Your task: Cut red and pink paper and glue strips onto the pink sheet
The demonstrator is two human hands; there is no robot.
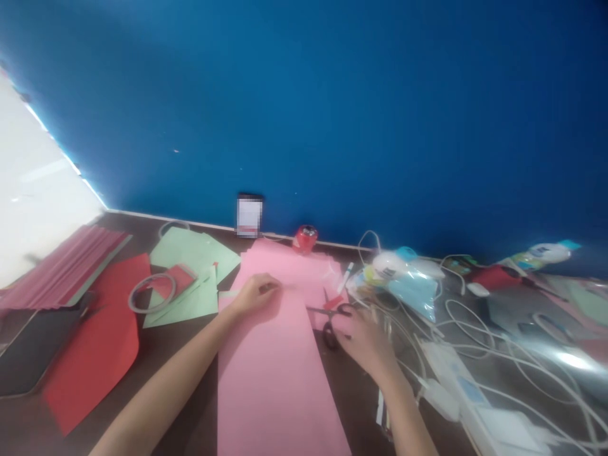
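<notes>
A long sheet of pink paper point(280, 380) runs from the table's near edge up to more pink paper point(294, 266) lying behind it. My left hand point(254, 294) is at the upper part of the long sheet, its fingers curled and pinched on the paper. To the right, my right hand point(363, 335) closes around the black handles of a pair of scissors point(329, 326). The blades point left, over the sheet's right edge. Motion blur softens the fingertips of both hands.
Green sheets point(190, 253), red paper point(104, 329) and a pink stack point(66, 266) lie left. A red round object point(305, 239) stands by the blue wall point(304, 114). White cables point(475, 348), a power strip point(451, 373) and plastic packets point(408, 285) crowd the right.
</notes>
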